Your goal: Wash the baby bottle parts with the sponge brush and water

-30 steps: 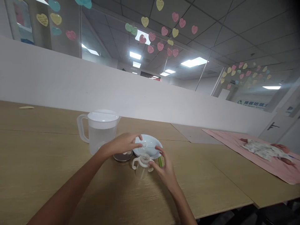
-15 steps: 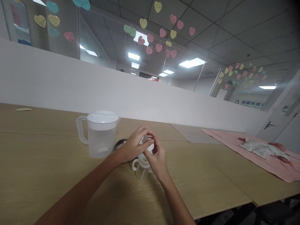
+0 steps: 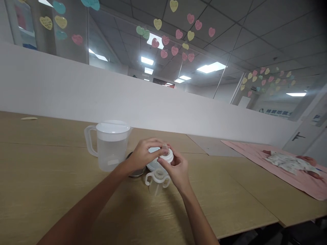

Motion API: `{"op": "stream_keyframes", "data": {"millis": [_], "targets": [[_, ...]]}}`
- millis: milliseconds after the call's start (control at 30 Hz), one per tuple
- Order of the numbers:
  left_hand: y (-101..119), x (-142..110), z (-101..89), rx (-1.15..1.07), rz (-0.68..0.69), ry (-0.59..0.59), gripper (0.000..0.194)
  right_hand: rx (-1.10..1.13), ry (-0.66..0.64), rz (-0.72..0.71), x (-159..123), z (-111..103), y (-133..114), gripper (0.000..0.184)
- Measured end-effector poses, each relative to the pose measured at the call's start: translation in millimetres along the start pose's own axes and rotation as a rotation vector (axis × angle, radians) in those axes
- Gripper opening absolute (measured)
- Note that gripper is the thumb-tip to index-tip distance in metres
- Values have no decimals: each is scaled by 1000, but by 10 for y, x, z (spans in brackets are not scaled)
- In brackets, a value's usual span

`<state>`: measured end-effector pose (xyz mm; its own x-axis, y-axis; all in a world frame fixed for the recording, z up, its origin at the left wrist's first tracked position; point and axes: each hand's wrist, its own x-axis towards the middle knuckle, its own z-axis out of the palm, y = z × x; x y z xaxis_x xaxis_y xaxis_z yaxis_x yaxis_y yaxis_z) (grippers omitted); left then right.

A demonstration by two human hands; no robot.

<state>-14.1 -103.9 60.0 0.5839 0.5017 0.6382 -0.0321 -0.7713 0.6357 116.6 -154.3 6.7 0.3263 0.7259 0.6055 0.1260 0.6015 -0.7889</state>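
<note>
Both my hands hold a baby bottle nipple with a white collar (image 3: 168, 157), a little above and behind the bottle. My left hand (image 3: 143, 156) is closed with its fingertips at the clear teat. My right hand (image 3: 179, 171) pinches the collar from the right side, thumb in front. Below them a clear baby bottle (image 3: 155, 188) with two white side handles stands upright on the table, its mouth uncovered. A pale round dish (image 3: 152, 165) shows partly behind the hands. The metal dish (image 3: 137, 173) is mostly covered by my left hand and wrist.
A translucent lidded pitcher (image 3: 110, 153) with liquid stands left of my hands. On the right, a doll in patterned clothes (image 3: 286, 162) lies on a pink cloth (image 3: 251, 159). A white wall (image 3: 153, 105) runs along the back of the wooden table (image 3: 76, 200).
My hands have moved slightly right with the nipple and collar, away from the bottle. The bottle's mouth and right handle, and the pale dish, now show more plainly.
</note>
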Motion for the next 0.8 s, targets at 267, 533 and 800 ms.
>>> {"op": "stream_keyframes", "data": {"millis": [267,533,800], "targets": [[-8,-12,160,-223,-43,247,26,-204,-102,-206,65,-121,4,55],[68,46,371,-882,-279,330,23,-468,-174,-495,139,-259,-106,59],[338,-49,279,-623,-104,346,19,-495,-138,-708,97,-213,-329,62]]}}
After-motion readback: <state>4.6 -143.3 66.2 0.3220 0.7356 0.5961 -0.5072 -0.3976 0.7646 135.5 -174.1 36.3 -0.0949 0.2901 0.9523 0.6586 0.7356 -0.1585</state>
